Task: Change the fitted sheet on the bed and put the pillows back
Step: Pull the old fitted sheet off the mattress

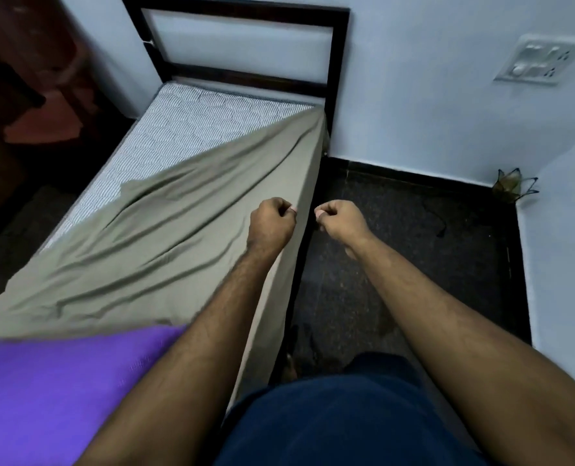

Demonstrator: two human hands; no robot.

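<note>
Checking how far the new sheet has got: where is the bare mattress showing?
In the head view, the bare mattress shows at the upper left, beside the headboard, past the diagonal edge of the olive sheet.

Your curled left hand (pixel 271 223) hides whether it pinches the olive sheet (pixel 165 250); the purple cloth (pixel 44 391) runs off the bottom edge, and the dark furniture (pixel 20 79) is blurred.

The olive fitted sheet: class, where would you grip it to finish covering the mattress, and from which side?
Grip the olive fitted sheet at its loose diagonal edge near the middle of the mattress, coming from the bed's far-left side. The headboard corner by the wall is already hooked; the far-left corner lies bare.
</note>
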